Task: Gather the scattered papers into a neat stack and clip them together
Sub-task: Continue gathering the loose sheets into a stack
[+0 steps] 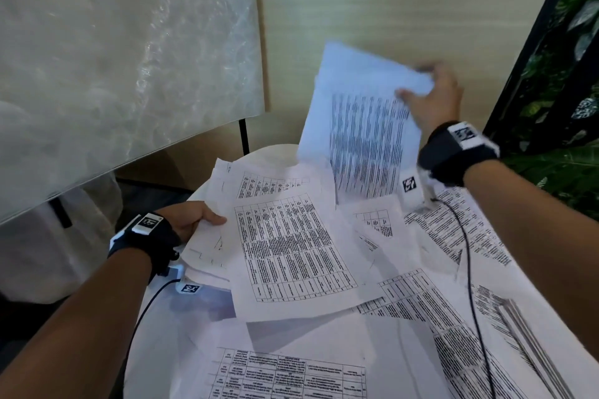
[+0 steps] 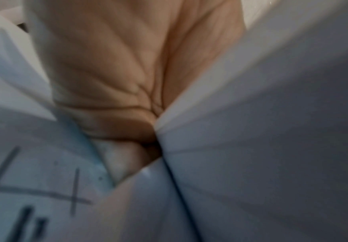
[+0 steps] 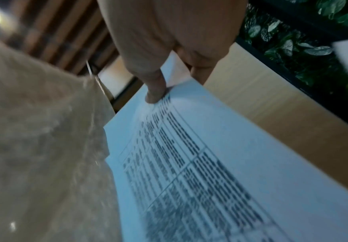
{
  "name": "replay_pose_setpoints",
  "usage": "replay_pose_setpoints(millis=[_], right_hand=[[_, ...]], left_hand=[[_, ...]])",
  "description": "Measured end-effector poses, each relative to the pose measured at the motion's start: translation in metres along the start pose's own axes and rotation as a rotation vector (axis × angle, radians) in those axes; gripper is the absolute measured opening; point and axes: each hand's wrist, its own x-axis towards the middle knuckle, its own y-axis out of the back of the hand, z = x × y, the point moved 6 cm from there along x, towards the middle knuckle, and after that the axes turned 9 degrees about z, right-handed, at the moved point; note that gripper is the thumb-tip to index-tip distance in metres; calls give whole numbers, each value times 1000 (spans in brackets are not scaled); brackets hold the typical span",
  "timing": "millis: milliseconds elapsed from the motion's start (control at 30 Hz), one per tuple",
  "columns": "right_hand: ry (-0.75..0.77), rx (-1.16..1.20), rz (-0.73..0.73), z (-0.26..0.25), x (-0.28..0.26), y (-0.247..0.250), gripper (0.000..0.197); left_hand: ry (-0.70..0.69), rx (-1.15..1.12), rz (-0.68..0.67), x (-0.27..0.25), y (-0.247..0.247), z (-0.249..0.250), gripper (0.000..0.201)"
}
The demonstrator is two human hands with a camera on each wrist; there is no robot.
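Note:
Several printed sheets point(image 1: 418, 301) lie scattered over a white round table point(image 1: 162, 350). My right hand point(image 1: 431, 97) holds a few sheets point(image 1: 359, 126) raised above the table's far side, thumb on the printed face and fingers behind; the right wrist view shows the thumb point(image 3: 154, 91) pinching the sheets point(image 3: 220, 163) at a corner. My left hand point(image 1: 191, 220) grips the left edge of a small bundle of table-printed pages point(image 1: 285, 253) at the table's left edge, thumb on top. In the left wrist view the palm point(image 2: 127, 73) is wrapped by paper point(image 2: 262, 147). No clip shows.
A large board wrapped in clear plastic point(image 1: 113, 58) leans at the left, close to the table. A tan wall point(image 1: 405, 10) stands behind. A black-framed panel of green leaves point(image 1: 557, 74) is at the right. Black cables point(image 1: 470, 269) run from both wrist cameras across the papers.

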Motion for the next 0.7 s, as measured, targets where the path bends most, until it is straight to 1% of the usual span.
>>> replay_pose_setpoints(millis=[67, 133, 167, 233, 300, 333, 400, 433, 467, 500, 533, 567, 600, 667, 700], right_hand=[[40, 164, 145, -31, 17, 26, 35], [51, 301, 215, -51, 30, 43, 32], [66, 323, 229, -57, 34, 48, 30], [92, 305, 226, -58, 37, 47, 28], [88, 243, 170, -46, 29, 31, 29], [76, 192, 118, -36, 21, 17, 30], [15, 49, -30, -9, -5, -15, 36], [-19, -17, -109, 6, -22, -31, 40], [-42, -61, -186, 18, -39, -46, 41], [-57, -88, -263, 29, -56, -60, 41], [-69, -113, -345, 38, -73, -74, 41], [-80, -139, -426, 44, -89, -86, 42], [-89, -167, -506, 49, -103, -98, 42], [-86, -214, -651, 53, -127, -118, 44], [-79, -223, -733, 51, -139, -127, 46]], left_hand=[[16, 10, 23, 1, 2, -2, 39], [17, 18, 49, 0, 4, -2, 35], [13, 10, 53, 2, 4, -2, 36], [4, -3, 45, 3, 4, -2, 46], [-6, -8, 18, -3, -1, 0, 58], [-15, -6, -3, -6, -3, 1, 67], [-38, -17, -53, -9, -6, 1, 91], [-58, -36, -48, -8, -6, 1, 95], [-73, -64, -30, -7, -6, 2, 92], [-75, -115, 12, -6, -5, 3, 78], [-76, -184, 46, -3, -4, 3, 56], [-74, -253, 66, 0, -4, 4, 45], [-69, -297, 69, 1, -4, 4, 46], [-78, -263, 56, -1, -5, 7, 51], [-79, -225, 33, -3, -6, 8, 64]])
